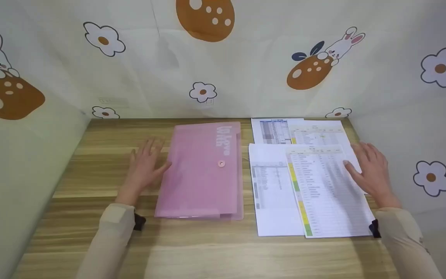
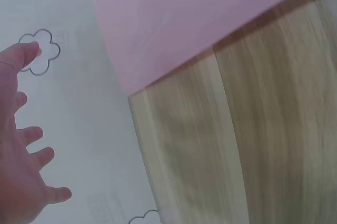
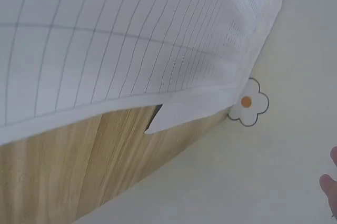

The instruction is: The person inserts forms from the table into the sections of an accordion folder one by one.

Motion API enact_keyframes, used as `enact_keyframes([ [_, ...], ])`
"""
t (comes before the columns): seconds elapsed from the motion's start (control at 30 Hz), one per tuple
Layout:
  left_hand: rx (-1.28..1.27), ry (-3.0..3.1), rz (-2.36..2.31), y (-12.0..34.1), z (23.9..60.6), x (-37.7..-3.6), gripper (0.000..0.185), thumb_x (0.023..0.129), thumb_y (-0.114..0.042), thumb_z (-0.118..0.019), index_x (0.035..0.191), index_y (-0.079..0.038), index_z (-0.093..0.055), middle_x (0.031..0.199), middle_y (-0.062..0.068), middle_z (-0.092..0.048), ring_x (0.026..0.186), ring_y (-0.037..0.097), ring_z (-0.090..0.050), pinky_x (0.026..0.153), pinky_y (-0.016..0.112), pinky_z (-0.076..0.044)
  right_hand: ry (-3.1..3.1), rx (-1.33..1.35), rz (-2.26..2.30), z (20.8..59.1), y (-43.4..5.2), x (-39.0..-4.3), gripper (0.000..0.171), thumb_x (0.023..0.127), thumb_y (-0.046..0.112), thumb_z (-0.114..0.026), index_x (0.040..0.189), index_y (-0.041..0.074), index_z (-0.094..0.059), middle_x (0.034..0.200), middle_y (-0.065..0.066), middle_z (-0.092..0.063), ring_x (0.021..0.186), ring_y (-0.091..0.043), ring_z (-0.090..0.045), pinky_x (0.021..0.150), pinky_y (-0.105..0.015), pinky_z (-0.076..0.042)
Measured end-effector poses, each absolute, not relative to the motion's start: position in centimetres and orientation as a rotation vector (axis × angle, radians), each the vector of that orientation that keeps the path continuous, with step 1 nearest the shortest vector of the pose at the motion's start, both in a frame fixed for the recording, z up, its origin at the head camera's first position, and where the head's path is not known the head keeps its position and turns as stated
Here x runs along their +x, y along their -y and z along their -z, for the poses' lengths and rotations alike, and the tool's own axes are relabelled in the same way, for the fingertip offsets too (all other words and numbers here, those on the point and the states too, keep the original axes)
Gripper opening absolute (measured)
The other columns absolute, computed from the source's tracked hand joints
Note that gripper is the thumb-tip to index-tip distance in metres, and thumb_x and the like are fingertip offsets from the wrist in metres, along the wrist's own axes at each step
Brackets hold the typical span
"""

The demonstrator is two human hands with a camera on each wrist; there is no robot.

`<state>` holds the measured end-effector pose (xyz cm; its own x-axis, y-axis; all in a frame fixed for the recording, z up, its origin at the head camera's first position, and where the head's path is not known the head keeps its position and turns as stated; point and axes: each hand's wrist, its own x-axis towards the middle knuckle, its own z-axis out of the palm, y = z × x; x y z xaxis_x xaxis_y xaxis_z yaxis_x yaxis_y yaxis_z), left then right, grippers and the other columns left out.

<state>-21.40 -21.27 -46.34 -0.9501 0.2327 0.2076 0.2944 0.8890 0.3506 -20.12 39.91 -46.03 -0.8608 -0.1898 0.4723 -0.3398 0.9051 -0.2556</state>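
A pink translucent file folder (image 1: 199, 178) with a round button clasp lies closed on the wooden table, white lettering near its upper right corner. To its left is my left hand (image 1: 143, 166), fingers spread and thumb reaching toward the folder's left edge; whether it touches cannot be told. In the left wrist view that hand (image 2: 21, 145) shows loose fingers holding nothing. Several printed sheets (image 1: 331, 193) overlap on the right, with yellow and green marks along one column. My right hand (image 1: 372, 172) hovers by their right edge, fingers relaxed. Only its fingertips (image 3: 329, 187) show in the right wrist view.
The wood-grain table (image 1: 207, 252) is bordered at the back and sides by pale curtains (image 1: 138, 77) printed with rabbits and flowers. Two more sheets (image 1: 273, 130) stick out behind the front papers. Dark straps sit at both wrists.
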Motion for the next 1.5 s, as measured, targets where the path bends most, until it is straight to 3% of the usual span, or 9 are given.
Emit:
enact_keyframes([
  [0.6,-0.657,2.889,0.510,17.2,48.0,-21.3,0.067,0.083,-0.043,-0.054,0.139,-0.015,-0.028,0.140,0.016,-0.022,0.123,0.037,-0.023,0.089,0.063,-0.014,2.627,0.757,-0.381,49.8,-34.1,-19.8,0.051,0.081,0.030,-0.057,0.125,0.006,-0.047,0.129,-0.017,-0.039,0.120,-0.035,-0.028,0.091,-0.053,-0.019],
  [1.17,-0.795,2.979,0.430,13.8,48.5,-21.4,0.067,0.084,-0.044,-0.053,0.139,-0.018,-0.027,0.141,0.013,-0.022,0.126,0.031,-0.021,0.094,0.055,-0.016,2.666,1.154,-0.441,51.0,-27.3,-18.4,0.051,0.085,0.038,-0.052,0.128,0.010,-0.046,0.132,-0.012,-0.038,0.123,-0.030,-0.026,0.095,-0.046,-0.017],
  [1.5,-0.892,3.010,0.456,11.5,48.6,-21.5,0.063,0.085,-0.041,-0.051,0.139,-0.016,-0.029,0.140,0.013,-0.023,0.125,0.031,-0.023,0.094,0.054,-0.017,2.575,1.402,-0.412,51.9,-24.0,-17.7,0.050,0.084,0.036,-0.053,0.126,0.009,-0.048,0.128,-0.012,-0.043,0.120,-0.030,-0.031,0.095,-0.043,-0.020],
])
